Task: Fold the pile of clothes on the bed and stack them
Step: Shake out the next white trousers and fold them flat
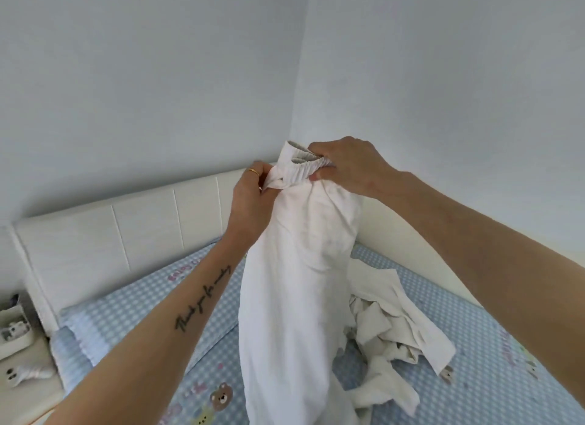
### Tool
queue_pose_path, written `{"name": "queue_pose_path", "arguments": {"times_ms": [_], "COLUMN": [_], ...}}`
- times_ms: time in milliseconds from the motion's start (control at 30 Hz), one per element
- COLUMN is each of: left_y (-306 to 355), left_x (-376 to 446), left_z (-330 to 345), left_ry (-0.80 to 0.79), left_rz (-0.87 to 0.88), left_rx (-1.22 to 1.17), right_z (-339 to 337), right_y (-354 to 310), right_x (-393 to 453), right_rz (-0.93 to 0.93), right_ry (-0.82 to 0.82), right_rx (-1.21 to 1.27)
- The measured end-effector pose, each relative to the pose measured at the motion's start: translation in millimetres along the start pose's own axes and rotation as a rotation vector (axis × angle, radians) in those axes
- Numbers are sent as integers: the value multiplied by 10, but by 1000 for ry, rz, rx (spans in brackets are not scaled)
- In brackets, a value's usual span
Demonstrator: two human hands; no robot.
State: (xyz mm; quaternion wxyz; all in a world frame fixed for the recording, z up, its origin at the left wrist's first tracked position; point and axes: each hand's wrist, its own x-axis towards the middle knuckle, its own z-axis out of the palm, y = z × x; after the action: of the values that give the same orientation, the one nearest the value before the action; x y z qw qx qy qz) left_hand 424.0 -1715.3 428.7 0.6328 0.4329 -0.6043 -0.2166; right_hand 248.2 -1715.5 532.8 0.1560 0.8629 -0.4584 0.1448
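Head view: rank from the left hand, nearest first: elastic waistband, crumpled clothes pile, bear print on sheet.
1. Elastic waistband: just right of the left hand, which pinches the garment beside it.
2. Crumpled clothes pile: lower right, on the bed.
3. Bear print: bottom edge, on the sheet.

Pale blue-white walls [158,76] meeting in a corner — white panelled headboard [126,231] below

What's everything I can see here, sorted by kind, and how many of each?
Hands: 2, the left hand and the right hand, both gripping the white garment.
White garment held up: 1
Heap of pale clothes on the bed: 1
Bed: 1
Headboard: 1
Total: 6
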Motion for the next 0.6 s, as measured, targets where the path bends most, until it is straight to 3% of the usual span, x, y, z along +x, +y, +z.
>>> {"name": "queue_pose_path", "arguments": {"times_ms": [333,600], "left_y": [410,296], "left_x": [366,-551], "left_z": [-179,430], "left_ry": [71,-178], "left_rz": [187,88], "left_rx": [83,97], "right_z": [-334,87], "right_y": [58,466], "right_x": [183,-843], "right_rz": [-54,-14], "right_ry": [211,-19], "right_rx": [64,199]}}
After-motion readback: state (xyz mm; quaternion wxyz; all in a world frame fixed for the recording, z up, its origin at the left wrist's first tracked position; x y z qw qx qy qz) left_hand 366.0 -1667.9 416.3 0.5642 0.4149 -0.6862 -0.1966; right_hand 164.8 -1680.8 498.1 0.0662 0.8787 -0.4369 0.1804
